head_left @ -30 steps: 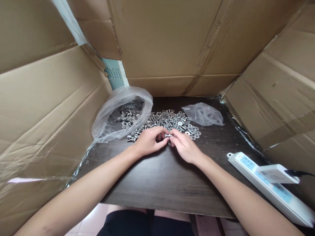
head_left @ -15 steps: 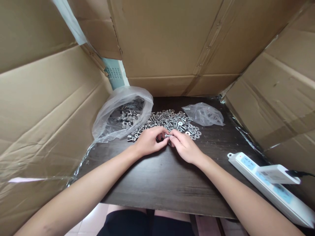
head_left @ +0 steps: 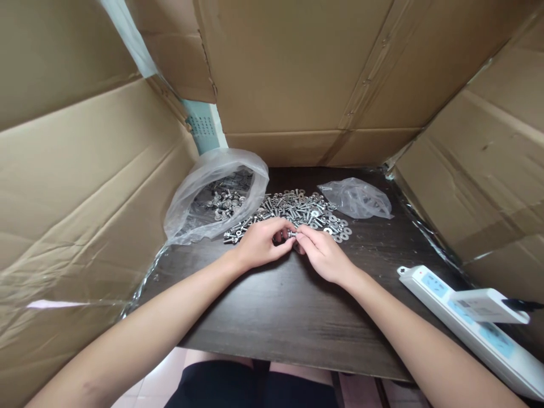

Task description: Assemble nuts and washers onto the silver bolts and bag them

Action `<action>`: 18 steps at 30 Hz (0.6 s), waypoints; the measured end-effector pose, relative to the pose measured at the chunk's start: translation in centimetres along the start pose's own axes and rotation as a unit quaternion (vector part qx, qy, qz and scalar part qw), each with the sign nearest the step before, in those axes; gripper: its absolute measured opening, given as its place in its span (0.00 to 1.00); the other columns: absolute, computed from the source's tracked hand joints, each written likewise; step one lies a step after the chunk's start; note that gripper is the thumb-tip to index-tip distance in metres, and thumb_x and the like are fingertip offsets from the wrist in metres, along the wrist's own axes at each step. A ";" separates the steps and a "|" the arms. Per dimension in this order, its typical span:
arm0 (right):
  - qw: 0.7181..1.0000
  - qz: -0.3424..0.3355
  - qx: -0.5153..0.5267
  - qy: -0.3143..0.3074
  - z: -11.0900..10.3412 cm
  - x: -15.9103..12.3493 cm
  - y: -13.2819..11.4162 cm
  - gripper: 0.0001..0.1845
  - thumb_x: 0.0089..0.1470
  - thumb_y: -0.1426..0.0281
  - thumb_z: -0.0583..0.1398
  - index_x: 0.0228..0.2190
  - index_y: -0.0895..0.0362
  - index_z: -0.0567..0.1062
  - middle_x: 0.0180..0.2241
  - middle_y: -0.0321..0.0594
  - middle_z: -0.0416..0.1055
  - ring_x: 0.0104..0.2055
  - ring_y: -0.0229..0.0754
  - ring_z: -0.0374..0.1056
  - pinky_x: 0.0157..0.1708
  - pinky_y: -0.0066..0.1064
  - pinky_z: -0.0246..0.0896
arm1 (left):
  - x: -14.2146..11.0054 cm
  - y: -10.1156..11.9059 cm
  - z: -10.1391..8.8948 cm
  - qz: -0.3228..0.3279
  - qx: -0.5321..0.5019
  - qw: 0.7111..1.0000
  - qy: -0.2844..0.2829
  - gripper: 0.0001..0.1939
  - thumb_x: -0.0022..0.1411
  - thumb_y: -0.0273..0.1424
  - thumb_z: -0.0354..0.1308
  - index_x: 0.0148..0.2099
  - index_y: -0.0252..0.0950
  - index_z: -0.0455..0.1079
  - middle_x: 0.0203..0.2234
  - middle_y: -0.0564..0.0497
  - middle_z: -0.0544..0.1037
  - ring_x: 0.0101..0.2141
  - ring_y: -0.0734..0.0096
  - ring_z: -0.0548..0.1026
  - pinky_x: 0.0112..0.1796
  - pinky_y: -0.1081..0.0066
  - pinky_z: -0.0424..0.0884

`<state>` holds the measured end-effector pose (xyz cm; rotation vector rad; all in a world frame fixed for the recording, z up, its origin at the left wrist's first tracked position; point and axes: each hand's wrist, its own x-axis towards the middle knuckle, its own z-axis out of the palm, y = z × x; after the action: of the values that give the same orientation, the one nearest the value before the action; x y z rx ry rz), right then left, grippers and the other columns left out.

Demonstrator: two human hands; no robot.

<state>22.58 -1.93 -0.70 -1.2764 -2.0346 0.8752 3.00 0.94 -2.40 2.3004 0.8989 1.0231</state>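
Note:
Between my two hands, just in front of the heap, a small metal bolt (head_left: 291, 234) is held lying sideways. My left hand (head_left: 264, 242) curls its fingers and thumb around the bolt's left end. The fingertips of my right hand (head_left: 322, 250) pinch its right end. Whether a washer or nut sits on the bolt is too small to tell for sure. Behind the hands spreads a pile of loose bolts and flat washers (head_left: 302, 209), partly hidden by my fingers. To the left, an open clear plastic bag (head_left: 181, 212) holds several bolts with washers on them.
A crumpled clear plastic bag (head_left: 357, 198) lies at the back right. A white power strip (head_left: 463, 323) with a plugged-in white adapter (head_left: 484, 304) runs along the right side. Cardboard walls (head_left: 297, 73) enclose the dark wooden table (head_left: 272, 317) on the left, back and right.
The whole view has shifted slightly, so things appear a little further right. Both hands keep hold of the bolt, with only slight finger movement.

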 end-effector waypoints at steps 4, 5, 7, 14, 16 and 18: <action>1.000 0.006 -0.003 -0.003 0.1 0.0 0.2 0.18 0.68 0.64 0.47 0.25 0.53 0.63 0.25 0.35 0.66 0.29 0.41 0.63 0.34 0.34 0.55 | 0.0 0.0 0.0 -0.001 -0.001 1.000 -0.002 0.08 0.63 0.30 0.59 0.45 0.36 0.73 0.31 0.52 0.77 0.30 0.73 0.73 0.35 0.72 0.71; 1.000 0.008 -0.001 -0.003 0.1 0.0 0.2 0.18 0.68 0.64 0.47 0.25 0.53 0.63 0.25 0.35 0.67 0.29 0.42 0.64 0.34 0.34 0.55 | 0.0 0.0 -0.1 -0.001 -0.002 1.000 -0.002 0.08 0.63 0.30 0.59 0.45 0.36 0.73 0.31 0.52 0.77 0.30 0.73 0.74 0.35 0.72 0.71; 1.000 0.011 0.004 -0.005 0.2 -0.1 0.3 0.19 0.68 0.64 0.47 0.25 0.53 0.63 0.25 0.35 0.67 0.29 0.42 0.65 0.34 0.34 0.56 | 0.0 0.0 -0.1 -0.001 -0.002 1.000 -0.002 0.08 0.63 0.29 0.59 0.45 0.36 0.73 0.31 0.52 0.77 0.30 0.73 0.74 0.35 0.72 0.71; 1.000 0.017 0.010 -0.003 0.2 0.0 0.2 0.21 0.70 0.63 0.46 0.25 0.53 0.64 0.24 0.35 0.68 0.28 0.41 0.65 0.34 0.33 0.57 | 0.0 0.0 -0.1 -0.011 -0.006 1.000 -0.008 0.08 0.63 0.29 0.60 0.45 0.36 0.73 0.31 0.52 0.77 0.30 0.72 0.74 0.35 0.72 0.71; 1.000 0.018 0.008 -0.004 0.2 0.0 0.2 0.20 0.70 0.62 0.47 0.25 0.53 0.64 0.24 0.35 0.68 0.28 0.41 0.65 0.34 0.33 0.57 | 0.0 0.1 -0.1 -0.011 -0.008 1.000 -0.008 0.08 0.63 0.29 0.60 0.45 0.36 0.73 0.31 0.53 0.77 0.30 0.73 0.74 0.34 0.72 0.71; 1.000 0.020 0.009 -0.004 0.2 -0.1 0.1 0.20 0.70 0.62 0.47 0.25 0.53 0.64 0.25 0.35 0.68 0.29 0.41 0.65 0.35 0.33 0.56 | 0.0 0.1 -0.1 -0.009 -0.010 1.000 -0.007 0.08 0.63 0.28 0.60 0.45 0.36 0.73 0.32 0.52 0.77 0.30 0.73 0.75 0.34 0.73 0.71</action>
<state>22.52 -1.98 -0.93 -1.3108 -2.0087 0.9155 2.92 0.87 -2.30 2.2767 0.8991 1.0019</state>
